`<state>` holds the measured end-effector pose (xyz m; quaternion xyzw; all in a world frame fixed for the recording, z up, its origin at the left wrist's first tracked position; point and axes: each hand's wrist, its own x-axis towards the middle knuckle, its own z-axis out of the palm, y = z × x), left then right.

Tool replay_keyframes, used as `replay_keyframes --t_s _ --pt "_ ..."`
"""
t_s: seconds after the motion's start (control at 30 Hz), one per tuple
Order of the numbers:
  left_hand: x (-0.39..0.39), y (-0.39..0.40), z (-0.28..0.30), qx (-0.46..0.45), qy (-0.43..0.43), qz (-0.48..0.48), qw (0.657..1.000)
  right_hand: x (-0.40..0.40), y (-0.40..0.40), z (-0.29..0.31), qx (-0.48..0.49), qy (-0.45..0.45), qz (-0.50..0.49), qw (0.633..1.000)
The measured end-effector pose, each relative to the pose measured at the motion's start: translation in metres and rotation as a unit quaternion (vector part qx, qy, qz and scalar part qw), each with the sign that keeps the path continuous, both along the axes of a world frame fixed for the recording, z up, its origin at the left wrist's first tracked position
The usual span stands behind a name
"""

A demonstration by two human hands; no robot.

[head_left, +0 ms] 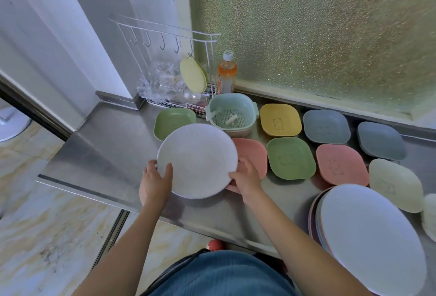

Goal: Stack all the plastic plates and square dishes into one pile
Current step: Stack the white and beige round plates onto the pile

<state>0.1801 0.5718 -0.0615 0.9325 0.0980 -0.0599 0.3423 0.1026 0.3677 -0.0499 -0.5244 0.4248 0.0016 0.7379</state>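
Gripping a white round plate [197,160] at its rim, left hand [154,182] and right hand [245,179]

I hold a round plate [197,160] above the counter [113,151]. At one o'clock sits a basket [232,114]; at three, rows of square dishes [291,157]; at four, stacked plates [370,239].

Tabletop [113,154]: brushed stainless metal, dull sheen, soft reflections. White round plate [198,161] at centre: matt plastic, finely grainy. Square dishes, e.g. green square dish [291,157] at 3 o'clock of it: matt speckled plastic, embossed figure. Wire rack [165,36] at 12 o'clock: white-coated metal. Window pane [318,31]: pebbled, rough-textured glass. Floor [47,225]: glossy marbled tile.
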Motion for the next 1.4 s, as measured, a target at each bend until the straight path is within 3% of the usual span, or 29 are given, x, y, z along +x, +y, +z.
replay_keyframes --t_s 0.1,0.27,0.43,0.73,0.87,1.07,1.4 --pt "-0.007 -0.015 0.012 -0.015 -0.035 -0.046 0.998 -0.025 -0.023 0.001 -0.002 -0.001 -0.017 1.000" --pt "-0.021 -0.066 0.020 -0.089 -0.015 -0.062 0.994 -0.082 -0.073 0.000 -0.034 0.012 -0.045 0.998" --pt "-0.046 -0.122 0.022 -0.029 -0.025 -0.237 0.971 -0.128 -0.121 0.018 -0.135 0.029 -0.063 0.988" --pt "-0.109 -0.230 0.031 -0.062 -0.026 -0.386 0.920 -0.215 -0.200 0.043 -0.389 0.123 -0.172 0.897" --pt "-0.139 -0.267 0.032 -0.065 0.010 -0.451 0.890 -0.261 -0.216 0.032 -0.443 0.193 -0.199 0.853" --pt "-0.169 -0.294 0.024 -0.104 0.062 -0.469 0.875 -0.301 -0.233 0.016 -0.458 0.300 -0.126 0.828" --pt "-0.173 -0.297 0.021 -0.031 0.091 -0.504 0.859 -0.313 -0.251 0.010 -0.550 0.374 0.021 0.746"
